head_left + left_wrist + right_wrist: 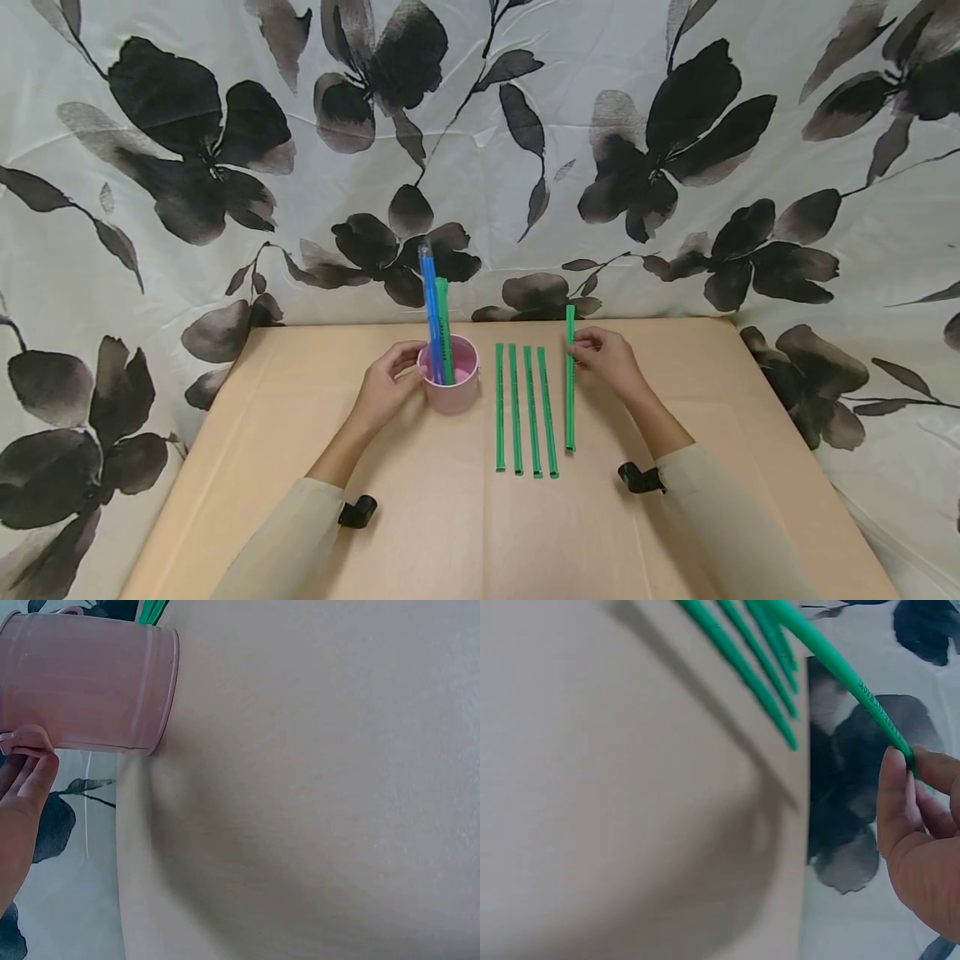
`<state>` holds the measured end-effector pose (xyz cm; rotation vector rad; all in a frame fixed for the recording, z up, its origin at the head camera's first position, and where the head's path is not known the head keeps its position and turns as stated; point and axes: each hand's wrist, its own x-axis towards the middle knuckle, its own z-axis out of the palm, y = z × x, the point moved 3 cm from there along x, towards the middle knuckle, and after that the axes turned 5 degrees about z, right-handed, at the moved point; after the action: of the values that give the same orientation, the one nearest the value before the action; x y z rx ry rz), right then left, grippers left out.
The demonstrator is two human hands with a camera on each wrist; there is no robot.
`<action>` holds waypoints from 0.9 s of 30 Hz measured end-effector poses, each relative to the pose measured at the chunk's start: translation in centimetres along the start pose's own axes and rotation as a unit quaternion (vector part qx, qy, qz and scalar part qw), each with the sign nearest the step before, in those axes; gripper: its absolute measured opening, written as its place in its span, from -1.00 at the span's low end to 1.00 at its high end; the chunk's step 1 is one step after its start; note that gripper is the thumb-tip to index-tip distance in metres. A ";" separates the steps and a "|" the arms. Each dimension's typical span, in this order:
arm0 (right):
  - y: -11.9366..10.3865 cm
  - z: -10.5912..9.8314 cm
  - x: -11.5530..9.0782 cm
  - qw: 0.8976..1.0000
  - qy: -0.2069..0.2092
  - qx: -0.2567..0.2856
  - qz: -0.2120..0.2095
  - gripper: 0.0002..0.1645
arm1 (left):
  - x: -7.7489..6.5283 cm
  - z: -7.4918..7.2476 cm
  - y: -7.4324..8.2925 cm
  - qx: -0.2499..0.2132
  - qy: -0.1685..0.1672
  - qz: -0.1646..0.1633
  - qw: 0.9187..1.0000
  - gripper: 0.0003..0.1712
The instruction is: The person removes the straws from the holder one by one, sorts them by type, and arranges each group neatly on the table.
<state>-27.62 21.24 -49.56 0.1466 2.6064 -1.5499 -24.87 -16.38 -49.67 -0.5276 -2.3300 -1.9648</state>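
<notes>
On the left side of a small pink bucket (pixel 456 398), my left hand (pixel 388 385) grips at the handle lug; the left wrist view shows its fingertips against that lug. Inside the bucket stand blue pens (pixel 431 304) and a green pen (pixel 444 329), leaning slightly left. My right hand (pixel 606 358) pinches one slim green pen (pixel 847 675) between thumb and fingers near its far end, with dark printing along its side. In the right wrist view this pen is above the table, over its shadow. Left of it, several matching green pens (pixel 529 408) lie side by side.
A tan table (pixel 300 433) lies below, its back edge just beyond the hands. A white cloth with dark flowers (pixel 525 150) hangs behind and around it. Black wrist camera mounts (pixel 357 512) sit near both sleeves.
</notes>
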 end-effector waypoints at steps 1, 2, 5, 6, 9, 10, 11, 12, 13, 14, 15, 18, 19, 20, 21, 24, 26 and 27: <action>0.4 0.2 0.0 1.000 -0.006 -0.011 0.008 -0.64 | 0.0 0.0 -0.1 -0.002 0.001 -0.001 1.000 -0.52; 0.8 0.3 0.0 1.000 -0.009 -0.019 0.018 -0.63 | 0.0 0.0 -0.1 -0.002 0.001 -0.001 1.000 -0.52; 1.7 0.9 -0.1 0.998 -0.023 -0.031 0.045 -0.63 | 0.1 0.0 -0.1 0.006 0.001 -0.002 1.000 -0.52; 1.9 1.1 -0.2 0.998 -0.028 -0.031 0.053 -0.63 | 0.0 0.0 -0.1 0.008 0.001 -0.002 1.000 -0.52; 2.5 1.6 -0.1 0.997 -0.034 -0.040 0.065 -0.62 | 0.0 0.1 0.0 0.010 0.005 0.004 1.000 -0.54; 2.7 1.7 -0.1 0.996 -0.034 -0.042 0.068 -0.62 | 0.0 0.1 0.5 0.008 0.004 0.002 1.000 -0.53; 2.9 1.8 -0.1 0.996 -0.034 -0.046 0.067 -0.63 | 0.0 0.2 0.9 0.006 0.002 0.000 1.000 -0.53; 3.1 1.9 0.0 0.996 -0.032 -0.051 0.067 -0.63 | 0.0 0.2 1.3 0.003 0.001 -0.003 1.000 -0.53; 3.2 2.0 0.0 0.996 -0.031 -0.059 0.066 -0.64 | 0.0 0.2 1.7 0.002 -0.001 -0.006 1.000 -0.53; 3.4 2.0 0.1 0.995 -0.030 -0.064 0.065 -0.65 | -0.1 0.3 2.1 0.001 -0.003 -0.009 1.000 -0.53; 3.5 2.1 0.1 0.995 -0.031 -0.068 0.064 -0.67 | -0.1 0.3 2.6 0.001 -0.005 -0.012 1.000 -0.53; 3.8 2.4 0.2 0.994 -0.031 -0.079 0.065 -0.70 | -0.2 0.3 3.1 0.003 -0.007 -0.011 1.000 -0.53; 3.8 2.5 0.2 0.994 -0.031 -0.079 0.065 -0.71 | -0.2 0.3 3.1 0.002 -0.007 -0.008 1.000 -0.52; 3.8 2.6 0.2 0.994 -0.032 -0.077 0.065 -0.71 | -0.2 0.3 3.1 0.000 -0.007 -0.007 1.000 -0.52; 3.7 2.7 0.2 0.995 -0.033 -0.075 0.065 -0.71 | -0.2 0.4 3.0 -0.003 -0.006 -0.006 1.000 -0.53; 3.5 3.0 0.0 0.995 -0.039 -0.070 0.064 -0.69 | -0.1 0.4 2.2 -0.013 -0.003 -0.003 1.000 -0.53; 3.4 3.1 0.0 0.995 -0.042 -0.068 0.065 -0.70 | 0.0 0.3 1.4 -0.016 0.000 -0.002 1.000 -0.53; 3.3 3.2 0.0 0.995 -0.042 -0.068 0.066 -0.70 | 0.0 0.4 1.1 -0.014 0.001 0.001 1.000 -0.53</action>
<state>-27.01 20.05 -53.96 0.2310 2.5694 -1.3031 -24.50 -15.90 -48.73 -0.5294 -2.3027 -1.9992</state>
